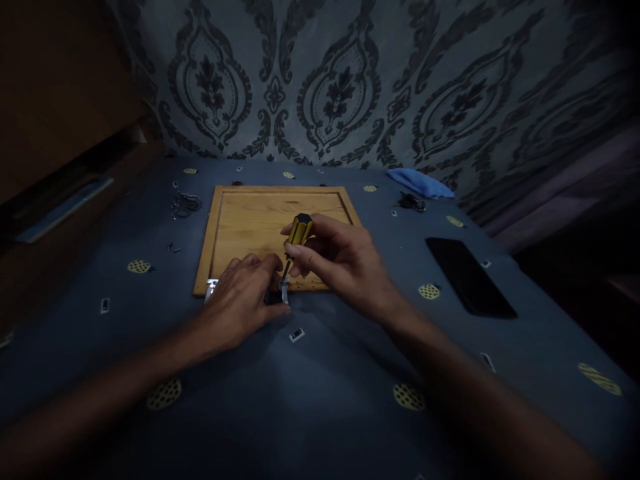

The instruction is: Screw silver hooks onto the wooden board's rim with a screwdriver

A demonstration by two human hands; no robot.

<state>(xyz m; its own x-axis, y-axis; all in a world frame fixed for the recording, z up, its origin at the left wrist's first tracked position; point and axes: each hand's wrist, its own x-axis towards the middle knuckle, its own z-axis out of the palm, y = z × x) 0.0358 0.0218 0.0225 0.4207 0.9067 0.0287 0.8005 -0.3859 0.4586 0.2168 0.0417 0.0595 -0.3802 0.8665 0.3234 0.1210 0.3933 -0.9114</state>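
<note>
A wooden lid or panel with a raised frame (280, 190) lies on the blue patterned cloth. My right hand (345, 260) grips a small screwdriver (300, 232) with a yellow and black handle, tilted with its tip downward. That tip meets a small silver metal latch (285, 291) at the panel's near edge. My left hand (245, 293) is bent over the same edge, thumb and index finger closed around the latch from the left. Partly covered by this hand, a silver metal fitting (213, 285) sits at the near left corner.
Small screws (173, 247) lie left of the panel, below a tangle of thin metal pieces (186, 204). To the right are a black phone (470, 277), a dark small bundle (412, 202) and a blue cloth (423, 183). A patterned wall (275, 93) rises behind.
</note>
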